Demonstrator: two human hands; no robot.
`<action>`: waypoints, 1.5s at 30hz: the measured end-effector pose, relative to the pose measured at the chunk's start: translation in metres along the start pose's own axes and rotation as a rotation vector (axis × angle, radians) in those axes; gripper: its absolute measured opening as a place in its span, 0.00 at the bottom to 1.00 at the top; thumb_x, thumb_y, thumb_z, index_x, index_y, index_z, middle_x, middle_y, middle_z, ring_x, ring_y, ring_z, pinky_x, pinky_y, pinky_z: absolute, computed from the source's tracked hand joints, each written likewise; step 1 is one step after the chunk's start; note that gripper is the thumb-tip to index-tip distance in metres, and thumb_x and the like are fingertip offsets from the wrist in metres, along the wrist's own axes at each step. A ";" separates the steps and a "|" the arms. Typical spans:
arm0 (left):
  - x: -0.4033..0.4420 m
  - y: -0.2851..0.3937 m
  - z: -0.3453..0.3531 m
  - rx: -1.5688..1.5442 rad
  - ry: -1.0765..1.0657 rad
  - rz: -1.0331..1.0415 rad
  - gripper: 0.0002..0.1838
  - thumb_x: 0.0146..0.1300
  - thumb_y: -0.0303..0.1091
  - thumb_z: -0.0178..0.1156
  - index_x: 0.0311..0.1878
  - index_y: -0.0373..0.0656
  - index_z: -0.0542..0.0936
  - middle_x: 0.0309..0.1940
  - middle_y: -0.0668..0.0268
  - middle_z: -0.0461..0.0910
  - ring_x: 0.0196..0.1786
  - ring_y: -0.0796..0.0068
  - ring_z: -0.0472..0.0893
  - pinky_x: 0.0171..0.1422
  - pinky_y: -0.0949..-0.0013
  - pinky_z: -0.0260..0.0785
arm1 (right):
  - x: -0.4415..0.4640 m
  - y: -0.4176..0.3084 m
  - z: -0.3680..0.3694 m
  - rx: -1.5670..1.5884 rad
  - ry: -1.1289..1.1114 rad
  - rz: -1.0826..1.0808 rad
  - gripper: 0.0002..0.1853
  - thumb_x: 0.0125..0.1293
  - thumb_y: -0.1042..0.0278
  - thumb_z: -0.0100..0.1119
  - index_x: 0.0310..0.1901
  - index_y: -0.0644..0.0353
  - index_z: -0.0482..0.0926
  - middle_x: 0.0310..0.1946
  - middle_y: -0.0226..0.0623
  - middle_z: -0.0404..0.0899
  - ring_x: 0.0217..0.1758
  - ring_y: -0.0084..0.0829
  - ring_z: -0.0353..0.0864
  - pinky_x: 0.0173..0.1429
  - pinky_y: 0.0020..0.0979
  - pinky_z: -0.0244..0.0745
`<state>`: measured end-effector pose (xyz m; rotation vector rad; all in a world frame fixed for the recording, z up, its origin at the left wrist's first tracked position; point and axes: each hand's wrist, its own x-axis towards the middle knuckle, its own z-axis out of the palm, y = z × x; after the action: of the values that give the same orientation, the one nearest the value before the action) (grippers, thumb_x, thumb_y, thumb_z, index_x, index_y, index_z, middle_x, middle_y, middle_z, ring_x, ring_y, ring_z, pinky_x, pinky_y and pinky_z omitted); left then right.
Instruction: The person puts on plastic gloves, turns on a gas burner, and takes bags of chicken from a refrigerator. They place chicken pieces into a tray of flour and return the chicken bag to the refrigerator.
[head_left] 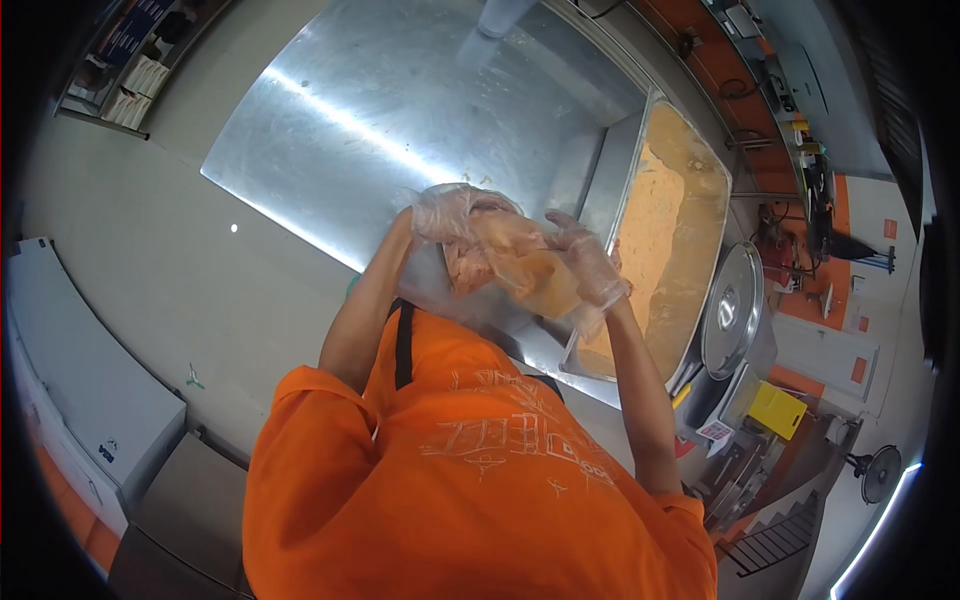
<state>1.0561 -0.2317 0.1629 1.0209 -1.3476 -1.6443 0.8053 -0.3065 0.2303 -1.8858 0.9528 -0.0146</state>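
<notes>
Both hands wear loose clear plastic gloves and are raised in front of my orange apron. Between them hangs a floppy piece of raw meat (472, 266), pink on the left with a pale yellow, skin-like flap on the right. My left hand (448, 214) is closed on its upper left part. On the other side, my right hand (592, 262) grips the yellowish flap, its fingers partly hidden by glove film. Close to the right hand stands a deep metal tray (708, 165) with a thick orange mixture (655, 210) in it.
A shiny steel table (340, 120) lies beneath and beyond my hands, with a few small scraps on it. Right of the tray are a round metal lid (732, 310) and a yellow container (776, 410). A white chest (80, 380) stands at left.
</notes>
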 end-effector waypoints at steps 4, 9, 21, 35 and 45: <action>-0.007 0.007 0.001 0.070 0.003 -0.030 0.46 0.27 0.32 0.80 0.60 0.49 0.79 0.56 0.66 0.81 0.61 0.68 0.77 0.70 0.65 0.70 | -0.015 -0.064 -0.001 -0.303 -0.025 0.030 0.15 0.69 0.67 0.56 0.52 0.63 0.83 0.70 0.46 0.63 0.69 0.48 0.69 0.68 0.39 0.69; -0.025 0.026 0.008 0.185 0.081 -0.149 0.46 0.30 0.29 0.79 0.62 0.51 0.77 0.59 0.67 0.78 0.60 0.66 0.78 0.69 0.65 0.72 | -0.020 -0.067 0.010 -0.302 0.037 -0.043 0.15 0.71 0.62 0.56 0.53 0.59 0.83 0.70 0.46 0.62 0.66 0.47 0.72 0.67 0.40 0.70; -0.053 0.016 0.059 0.541 0.487 0.145 0.29 0.41 0.28 0.75 0.51 0.41 0.77 0.44 0.60 0.82 0.46 0.61 0.83 0.51 0.61 0.77 | -0.031 -0.069 0.023 -0.125 0.140 -0.153 0.18 0.63 0.61 0.66 0.53 0.59 0.83 0.68 0.49 0.63 0.64 0.47 0.74 0.65 0.40 0.74; -0.080 -0.008 0.111 0.761 0.748 0.257 0.40 0.49 0.32 0.75 0.66 0.46 0.66 0.60 0.55 0.69 0.59 0.51 0.74 0.60 0.54 0.71 | -0.062 -0.039 0.103 -0.501 0.223 0.056 0.34 0.57 0.68 0.67 0.67 0.60 0.70 0.73 0.58 0.50 0.73 0.66 0.53 0.73 0.52 0.64; -0.074 0.042 0.117 -1.558 0.519 -0.402 0.48 0.67 0.73 0.39 0.76 0.42 0.51 0.72 0.52 0.60 0.72 0.54 0.64 0.70 0.54 0.67 | -0.088 -0.067 0.069 -0.633 0.055 0.047 0.40 0.57 0.69 0.66 0.72 0.57 0.59 0.72 0.51 0.57 0.67 0.48 0.69 0.65 0.37 0.74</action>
<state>0.9801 -0.1260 0.2272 0.5815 0.6023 -1.8280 0.8122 -0.1863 0.2796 -2.4456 1.1253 0.2961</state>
